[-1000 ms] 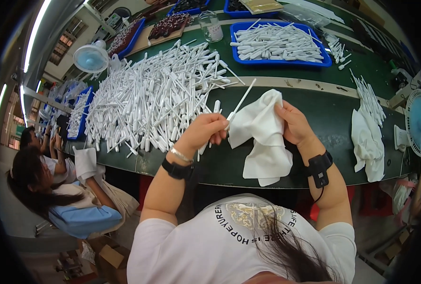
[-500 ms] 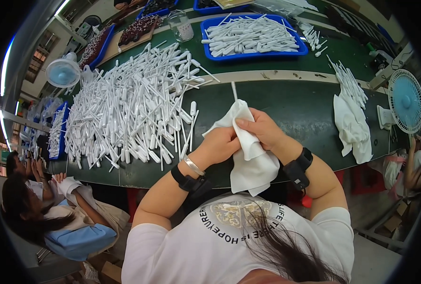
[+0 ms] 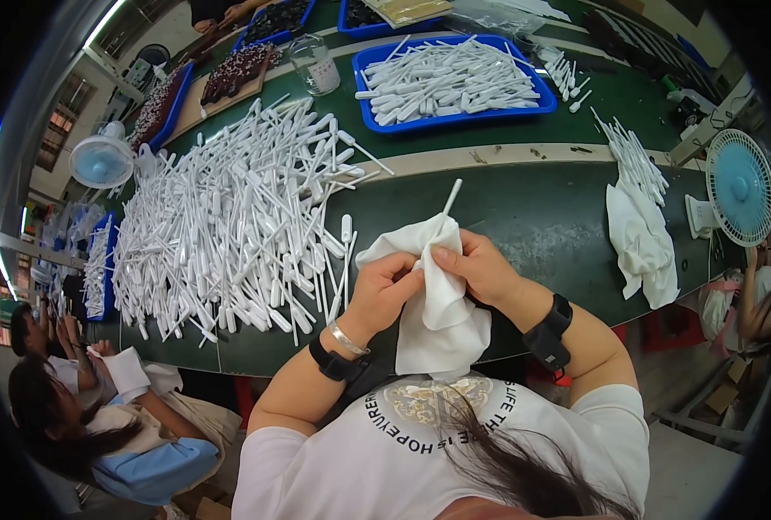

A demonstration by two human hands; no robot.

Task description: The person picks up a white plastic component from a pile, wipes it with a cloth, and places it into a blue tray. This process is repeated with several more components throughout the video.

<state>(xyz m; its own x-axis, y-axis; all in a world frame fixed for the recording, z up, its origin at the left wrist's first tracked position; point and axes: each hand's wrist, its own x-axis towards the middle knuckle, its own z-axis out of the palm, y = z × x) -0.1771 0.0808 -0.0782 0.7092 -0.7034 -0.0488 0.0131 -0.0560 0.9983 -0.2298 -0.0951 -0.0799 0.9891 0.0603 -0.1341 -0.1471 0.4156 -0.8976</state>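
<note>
A white cloth [image 3: 442,334] is bunched between my hands just above the table's near edge. Out of its top pokes the thin end of a white plastic stick [image 3: 453,198], tilted to the right; the rest of it is wrapped and hidden. My left hand [image 3: 384,290] is closed on the cloth's left side, thumb toward the middle. With the thumb pressed over the fabric, my right hand [image 3: 482,270] grips the cloth around the stick. To the left lies a large heap of similar white sticks [image 3: 230,225], each with one thick oblong end.
A blue tray [image 3: 463,121] full of white sticks stands at the far side, beside a glass jar [image 3: 316,68]. On the right lie a second white cloth [image 3: 638,243], more sticks [image 3: 632,152] and a fan [image 3: 741,186]. Another person [image 3: 134,425] sits at left.
The wrapped stick has swung from nearly upright to leaning right. Both hands sit slightly lower in the picture, and the cloth has shifted left between them. The whole view has moved a little.
</note>
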